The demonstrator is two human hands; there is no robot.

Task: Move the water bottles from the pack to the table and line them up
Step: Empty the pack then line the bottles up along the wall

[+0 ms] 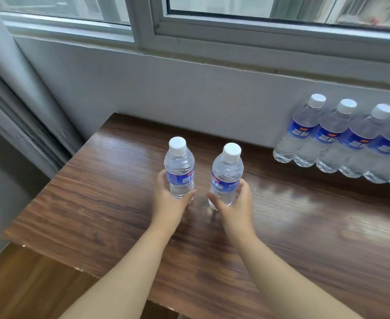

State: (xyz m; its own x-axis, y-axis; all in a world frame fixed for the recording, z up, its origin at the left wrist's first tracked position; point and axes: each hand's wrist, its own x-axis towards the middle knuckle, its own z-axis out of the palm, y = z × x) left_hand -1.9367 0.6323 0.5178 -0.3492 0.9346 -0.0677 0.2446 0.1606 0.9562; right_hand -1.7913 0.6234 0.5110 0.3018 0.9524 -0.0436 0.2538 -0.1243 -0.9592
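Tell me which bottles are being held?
The two bottles mid-table: one in the left hand, one in the right hand. The row by the wall stands untouched.

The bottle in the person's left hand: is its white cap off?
No, the bottle gripped by the left hand has its white cap on, as does the one in the right hand.

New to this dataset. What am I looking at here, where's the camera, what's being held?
There is no robot here: a person works with bare hands. The single picture comes from a wide-angle camera worn on the head, looking forward and down. The left hand grips one water bottle, the right hand grips another bottle; both are upright over a wooden table below a window. At the far right stands a row of bottles against the wall. Whether the held bottles touch the table is unclear.
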